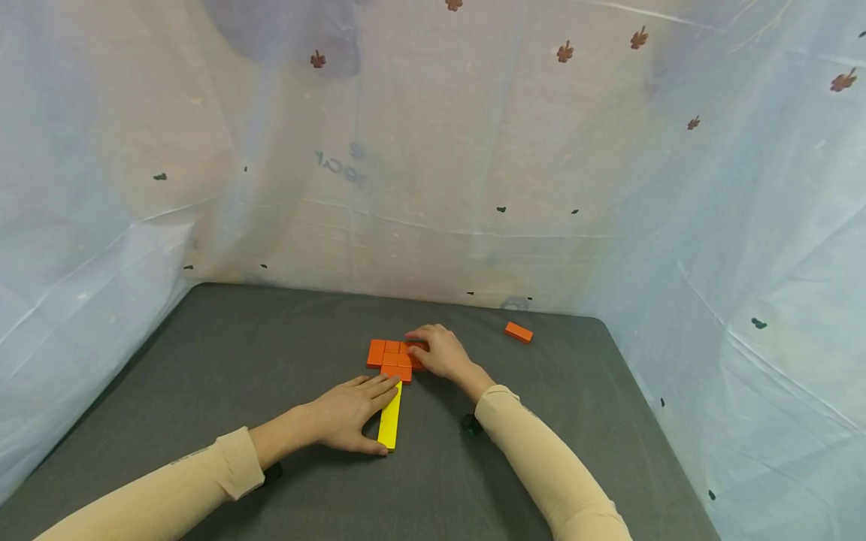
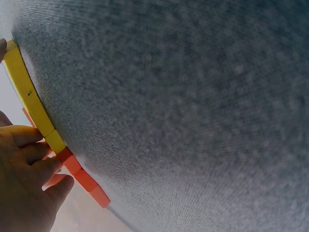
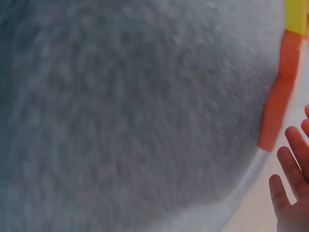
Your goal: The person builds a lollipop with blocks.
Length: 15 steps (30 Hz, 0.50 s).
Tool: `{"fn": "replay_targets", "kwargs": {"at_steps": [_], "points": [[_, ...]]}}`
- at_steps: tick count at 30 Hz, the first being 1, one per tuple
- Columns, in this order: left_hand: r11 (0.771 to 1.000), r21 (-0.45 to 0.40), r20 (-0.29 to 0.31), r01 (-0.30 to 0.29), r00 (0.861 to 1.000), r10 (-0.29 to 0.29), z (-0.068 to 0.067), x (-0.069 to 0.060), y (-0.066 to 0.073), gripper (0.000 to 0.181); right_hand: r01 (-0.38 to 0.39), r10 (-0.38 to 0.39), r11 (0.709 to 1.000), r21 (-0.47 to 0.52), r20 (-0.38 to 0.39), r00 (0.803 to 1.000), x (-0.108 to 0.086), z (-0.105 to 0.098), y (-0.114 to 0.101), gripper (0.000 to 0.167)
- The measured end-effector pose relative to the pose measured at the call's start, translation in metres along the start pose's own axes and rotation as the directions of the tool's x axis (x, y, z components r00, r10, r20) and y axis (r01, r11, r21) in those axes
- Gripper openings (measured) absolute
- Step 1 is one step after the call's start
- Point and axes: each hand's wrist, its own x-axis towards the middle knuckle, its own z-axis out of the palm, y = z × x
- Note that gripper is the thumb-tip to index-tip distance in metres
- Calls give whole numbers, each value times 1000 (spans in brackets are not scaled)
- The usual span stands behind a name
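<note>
Flat on the table, several orange blocks (image 1: 376,353) lie edge to edge as a wide shape. A row of yellow blocks (image 1: 389,422) runs from it toward me; the left wrist view shows a seam in that row. My left hand (image 1: 348,415) lies spread over the yellow row, fingers at its far end beside the orange blocks and thumb at its near end. My right hand (image 1: 443,353) arches over the right side of the orange shape, thumb and forefinger touching the blocks there and partly hiding them. In the right wrist view its other fingers extend straight.
A single orange block (image 1: 519,332) lies apart near the back right of the dark grey table (image 1: 271,338). Pale plastic sheeting (image 1: 419,150) with small leaf-shaped marks surrounds the table at the back and sides.
</note>
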Motion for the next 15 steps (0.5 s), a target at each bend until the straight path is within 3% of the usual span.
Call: {"fn": "replay_targets", "kwargs": {"at_steps": [5, 15], "points": [[1000, -6, -2, -1, 1000, 1, -2, 0, 0, 108, -4, 7, 998, 57, -50, 999, -8, -20, 9, 37], [1000, -20, 14, 13, 1000, -13, 0, -1, -1, 107, -123, 128, 991, 49, -130, 983, -34, -55, 51, 38]]}}
